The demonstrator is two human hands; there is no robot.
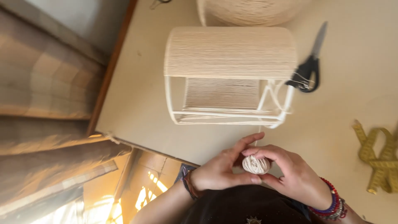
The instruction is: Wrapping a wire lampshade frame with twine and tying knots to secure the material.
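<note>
I see the big table (141,112) first. On it lies a wire frame (230,74) wound with pale string. Just right of the frame are black scissors (309,68). Far right of it sits a yellow tape measure (379,161). Below the frame, my left hand (219,170) and right hand (290,174) both hold a small ball of string (256,164), fingers closed around it.

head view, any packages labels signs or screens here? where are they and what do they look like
No packages, labels, signs or screens in view.
Nearest to it: a yellow measuring tape, loosely heaped at the right edge of the table, its markings too small to make out.
</note>
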